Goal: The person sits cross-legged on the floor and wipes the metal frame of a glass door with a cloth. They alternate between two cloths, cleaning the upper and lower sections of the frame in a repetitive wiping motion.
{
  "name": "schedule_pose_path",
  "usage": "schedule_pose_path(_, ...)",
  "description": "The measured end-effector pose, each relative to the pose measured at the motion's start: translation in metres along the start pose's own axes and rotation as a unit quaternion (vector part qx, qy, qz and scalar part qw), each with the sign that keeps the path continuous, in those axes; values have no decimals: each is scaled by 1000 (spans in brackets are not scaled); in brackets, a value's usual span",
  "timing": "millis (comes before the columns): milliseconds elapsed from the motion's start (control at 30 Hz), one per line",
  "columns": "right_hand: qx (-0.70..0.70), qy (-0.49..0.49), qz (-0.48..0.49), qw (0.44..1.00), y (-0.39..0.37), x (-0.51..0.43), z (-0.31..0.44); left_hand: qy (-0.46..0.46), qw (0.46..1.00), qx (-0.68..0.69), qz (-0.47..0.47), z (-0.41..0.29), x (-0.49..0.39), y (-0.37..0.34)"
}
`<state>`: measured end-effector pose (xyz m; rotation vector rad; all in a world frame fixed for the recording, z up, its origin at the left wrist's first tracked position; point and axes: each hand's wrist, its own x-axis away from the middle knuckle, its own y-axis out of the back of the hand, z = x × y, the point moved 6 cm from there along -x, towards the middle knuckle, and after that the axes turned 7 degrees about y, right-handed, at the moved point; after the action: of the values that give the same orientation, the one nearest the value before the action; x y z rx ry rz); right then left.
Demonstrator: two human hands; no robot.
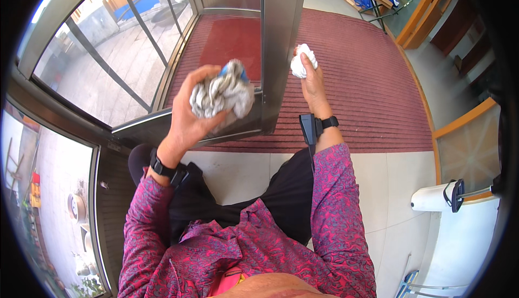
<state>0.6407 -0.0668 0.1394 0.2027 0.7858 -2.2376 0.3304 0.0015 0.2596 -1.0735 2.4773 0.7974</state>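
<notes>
My left hand [188, 111] grips a crumpled grey-white cloth [221, 93] with a blue patch, held up before the glass door. My right hand [314, 83] closes around a bunched white cloth [303, 60] with a reddish-brown spot, beside the metal edge of the door [279, 54]. Whether this cloth touches the edge, I cannot tell. The metal-framed glass door stands between my two hands, its lower panel beyond my knees. Both wrists wear black straps with small devices.
A ribbed red mat [357, 79] covers the floor beyond pale tiles [369, 176]. Another glass panel [65, 176] is at the left. At the back right, a folding stand [381, 12] holds blue items. A white cylindrical bin [432, 198] is at the right.
</notes>
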Motion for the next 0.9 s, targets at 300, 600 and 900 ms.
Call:
schedule_pose_path(300, -30, -39, -3, 999, 0, -7, -16, -367, 881, -243, -172, -123, -125, -56)
schedule_pose_path(600, -111, -70, -15, 991, 10, -14, -33, -363, 863, -306, -173, -25, -107, -119)
schedule_pose_path(900, -134, -57, 7, 989, 3, -11, -23, -62, 957, -236, 158, 91, -3, -130)
